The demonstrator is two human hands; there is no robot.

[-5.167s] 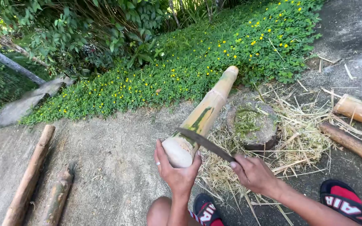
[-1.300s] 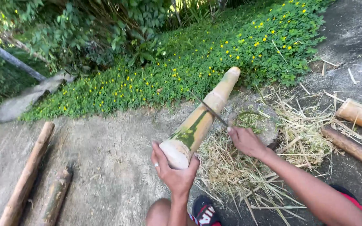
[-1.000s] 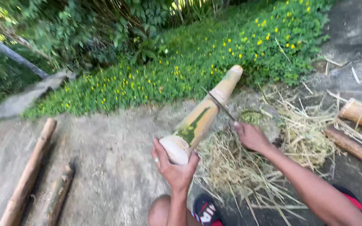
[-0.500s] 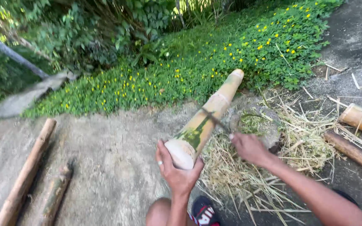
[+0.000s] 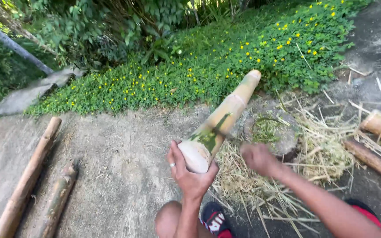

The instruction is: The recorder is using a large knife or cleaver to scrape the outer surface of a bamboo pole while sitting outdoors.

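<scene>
A thick bamboo pole [image 5: 230,110], tan with a green scraped patch, slants from near me up to a round stump [image 5: 283,141] and on toward the plants. My left hand [image 5: 190,176] cups its cut near end; a ring is on one finger. My right hand [image 5: 259,158] is a blurred fist just right of the pole, low over the shavings. Earlier frames show a dark knife in it; now the blade is lost in the blur.
Dry bamboo shavings [image 5: 323,150] cover the ground around the stump. Two weathered poles [image 5: 31,172] lie on the concrete at left, and two more poles [image 5: 375,161] at right. Green plants with yellow flowers [image 5: 199,75] border the far side. My red-and-black shoe [image 5: 212,220] is below.
My right hand has pulled back down the pole toward me, from the middle of the bamboo to near its lower end. My left hand keeps its hold on the end.
</scene>
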